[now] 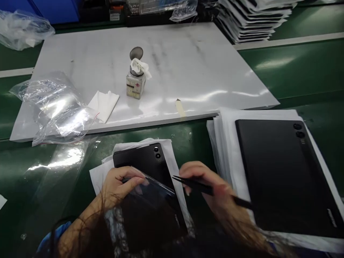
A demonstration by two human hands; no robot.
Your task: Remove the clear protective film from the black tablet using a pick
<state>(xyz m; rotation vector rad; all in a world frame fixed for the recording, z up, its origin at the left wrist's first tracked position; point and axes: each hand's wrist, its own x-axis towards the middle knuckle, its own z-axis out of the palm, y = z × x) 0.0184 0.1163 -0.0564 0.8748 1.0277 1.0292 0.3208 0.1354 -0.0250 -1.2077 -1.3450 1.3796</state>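
In front of me a black tablet lies back up on white wrapping sheets, two camera lenses near its top right corner. My left hand pinches the edge of a clear film over the tablet's back. Just right of the tablet, my right hand is closed round black tweezers, their tips pointing left toward the tablet's edge. Strands of hair hang across the lower part of the view and hide some of the tablet and both forearms.
A larger black tablet lies on stacked white sheets at the right. Behind, a grey board carries a small metal can, a folded white cloth and a clear zip bag. A pile of wrapped sheets stands back right.
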